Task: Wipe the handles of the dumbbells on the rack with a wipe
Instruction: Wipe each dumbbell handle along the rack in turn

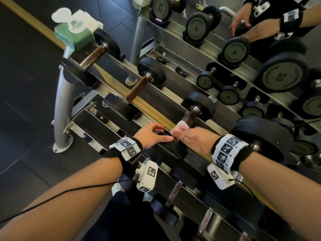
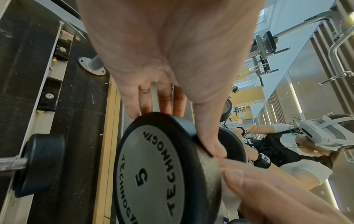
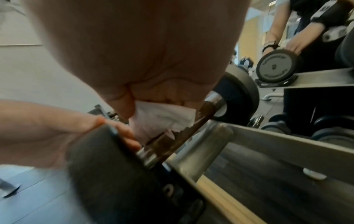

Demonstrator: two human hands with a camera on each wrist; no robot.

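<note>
Wipes pack: we saw a green pack with a white sheet standing out of its top, perched at the rack's far left end, beside the leftmost dumbbell.
Neighbouring dumbbells: two lay on the top rail to the left of our hands, their brown handles bare.
Left hand: we laid it over the near black head of the dumbbell being cleaned; its fingers ran fairly straight over the far rim and the thumb lay along the edge, spread rather than pinching. The left wrist view showed a grey face marked 5 on that head.
Wipe: white and bunched, it sat on the near part of the handle, which lay across the rack's top rail.
Right hand: our fingers curled round the wipe and the handle, pinching the wipe against the bar; the palm faced down.
Hidden: the stretch of handle under the wipe, and most of the near head in the head view, were covered by our hands. The right wrist view was blurred, so we could not make out the fingertips.
Far side: mirrored dumbbells and hands showed beyond the rack, cut off at the top right corner.
</note>
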